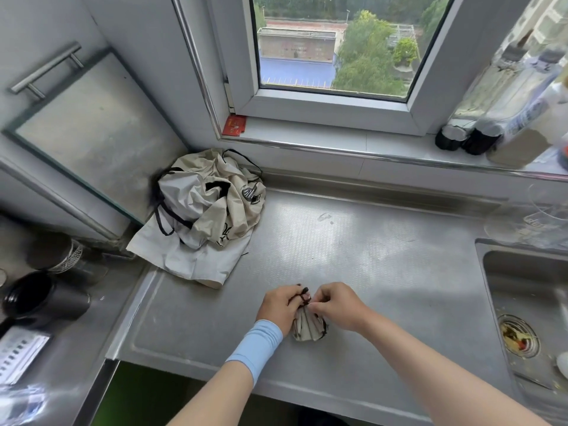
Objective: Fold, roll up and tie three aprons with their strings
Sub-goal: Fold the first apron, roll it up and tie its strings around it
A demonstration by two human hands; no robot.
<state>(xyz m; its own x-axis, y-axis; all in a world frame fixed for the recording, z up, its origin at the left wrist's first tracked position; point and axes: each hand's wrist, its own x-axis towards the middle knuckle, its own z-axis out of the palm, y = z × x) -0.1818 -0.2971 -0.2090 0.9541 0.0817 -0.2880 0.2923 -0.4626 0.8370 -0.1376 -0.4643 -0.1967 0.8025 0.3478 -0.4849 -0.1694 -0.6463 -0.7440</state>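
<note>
Fingers (pixel 290 298) of left hand (pixel 278 307) and right hand (pixel 336 304) curled, pinching black string (pixel 304 299) at far end of rolled apron (pixel 307 327), axis near-to-far beneath, both equally close; loose aprons (pixel 206 210) heaped far-left on counter (pixel 384 256).

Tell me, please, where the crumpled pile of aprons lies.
Head view: the crumpled apron pile sits in the steel counter's far left corner, below the window sill.

Head-worn camera looks steeply down, close over the steel counter (pixel 368 272).
</note>
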